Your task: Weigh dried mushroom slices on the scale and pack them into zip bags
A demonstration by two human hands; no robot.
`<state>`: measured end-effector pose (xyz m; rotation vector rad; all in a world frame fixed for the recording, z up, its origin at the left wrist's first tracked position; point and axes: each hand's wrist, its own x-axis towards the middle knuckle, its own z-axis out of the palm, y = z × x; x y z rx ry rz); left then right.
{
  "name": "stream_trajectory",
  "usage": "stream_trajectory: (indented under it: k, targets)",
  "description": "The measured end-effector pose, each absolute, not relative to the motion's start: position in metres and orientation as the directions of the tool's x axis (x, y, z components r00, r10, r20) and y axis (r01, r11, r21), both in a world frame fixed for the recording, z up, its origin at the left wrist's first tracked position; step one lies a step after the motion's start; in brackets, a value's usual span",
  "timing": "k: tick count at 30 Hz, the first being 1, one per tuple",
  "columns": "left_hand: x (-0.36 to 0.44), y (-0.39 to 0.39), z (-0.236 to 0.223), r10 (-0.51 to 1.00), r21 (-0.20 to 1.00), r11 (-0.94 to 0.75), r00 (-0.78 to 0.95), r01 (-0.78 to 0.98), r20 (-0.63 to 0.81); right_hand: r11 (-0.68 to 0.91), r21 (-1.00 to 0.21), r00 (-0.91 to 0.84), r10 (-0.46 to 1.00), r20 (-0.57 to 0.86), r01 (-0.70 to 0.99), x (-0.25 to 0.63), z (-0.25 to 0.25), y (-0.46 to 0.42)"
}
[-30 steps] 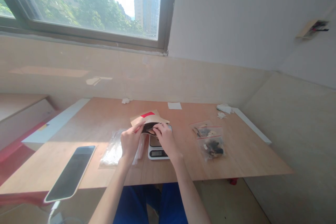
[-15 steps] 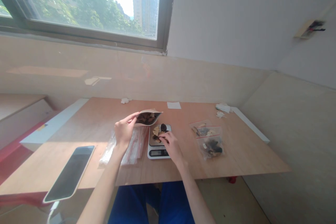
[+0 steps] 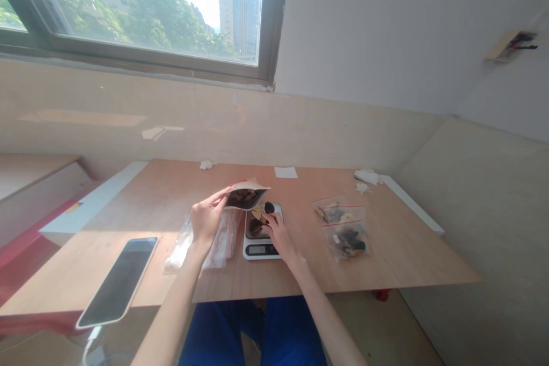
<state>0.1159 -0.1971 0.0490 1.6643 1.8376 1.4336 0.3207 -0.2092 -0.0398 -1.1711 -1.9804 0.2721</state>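
Now my left hand (image 3: 207, 222) pinches a kraft stand-up pouch (image 3: 253, 190) between thumb and fingers, held just beside the scale, mouth open and tilted up, likely so the dark chips (image 3: 242, 199) inside stay put. My right hand (image 3: 279, 235) curls over loose dried pieces (image 3: 257, 218), tan and near-black, on the platform of a digital kitchen scale (image 3: 259, 249); whether its fingers grip one, I cannot tell. Two filled zip bags (image 3: 343, 231) lie to the right, well apart.

The left hand (image 3: 206, 223) holds an open kraft pouch (image 3: 246, 197).
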Motion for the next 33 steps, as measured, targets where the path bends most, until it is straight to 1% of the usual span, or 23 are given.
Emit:
stream_trajectory:
  k: [4, 8, 10, 14, 17, 19, 21, 22, 26, 28, 31, 33]
  targets:
    - [0.117, -0.199, 0.046, 0.862, 0.805, -0.16, -0.317, 0.571, 0.396, 0.435, -0.702, -0.043, 0.864, 0.501, 0.563, 0.336, -0.038, -0.214]
    - [0.118, -0.2, 0.048, 0.854, 0.803, -0.172, -0.321, 0.571, 0.41, 0.334, -0.796, 0.103, 0.892, 0.439, 0.506, 0.353, -0.045, -0.214]
    - [0.119, -0.199, 0.052, 0.84, 0.79, -0.154, -0.342, 0.594, 0.421, 0.292, -0.837, 0.153, 0.904, 0.399, 0.463, 0.36, -0.049, -0.212]
    - [0.122, -0.197, 0.061, 0.811, 0.768, -0.051, -0.423, 0.638, 0.404, 0.203, -0.904, 0.246, 0.919, 0.309, 0.378, 0.363, -0.053, -0.209]
    - [0.124, -0.195, 0.064, 0.818, 0.769, -0.016, -0.433, 0.639, 0.377, 0.182, -0.91, 0.215, 0.937, 0.276, 0.374, 0.357, -0.05, -0.209]
    - [0.125, -0.194, 0.063, 0.821, 0.772, -0.021, -0.429, 0.636, 0.376, 0.19, -0.89, 0.134, 0.955, 0.266, 0.414, 0.352, -0.046, -0.209]
    - [0.125, -0.195, 0.061, 0.819, 0.775, -0.035, -0.427, 0.631, 0.384, 0.235, -0.847, 0.036, 0.958, 0.286, 0.478, 0.345, -0.042, -0.209]
    - [0.125, -0.195, 0.06, 0.818, 0.776, -0.043, -0.424, 0.629, 0.389, 0.275, -0.811, -0.015, 0.95, 0.312, 0.517, 0.342, -0.041, -0.208]
    - [0.123, -0.195, 0.056, 0.826, 0.778, -0.053, -0.41, 0.626, 0.386, 0.449, -0.603, -0.209, 0.88, 0.427, 0.66, 0.33, -0.038, -0.2]
    - [0.123, -0.195, 0.055, 0.833, 0.778, -0.053, -0.402, 0.626, 0.38, 0.484, -0.514, -0.256, 0.855, 0.452, 0.708, 0.326, -0.039, -0.195]
    - [0.122, -0.195, 0.054, 0.838, 0.779, -0.057, -0.395, 0.624, 0.377, 0.488, -0.412, -0.265, 0.831, 0.49, 0.769, 0.323, -0.043, -0.189]
    - [0.122, -0.195, 0.054, 0.839, 0.781, -0.058, -0.394, 0.622, 0.376, 0.475, -0.382, -0.253, 0.827, 0.502, 0.793, 0.323, -0.045, -0.188]
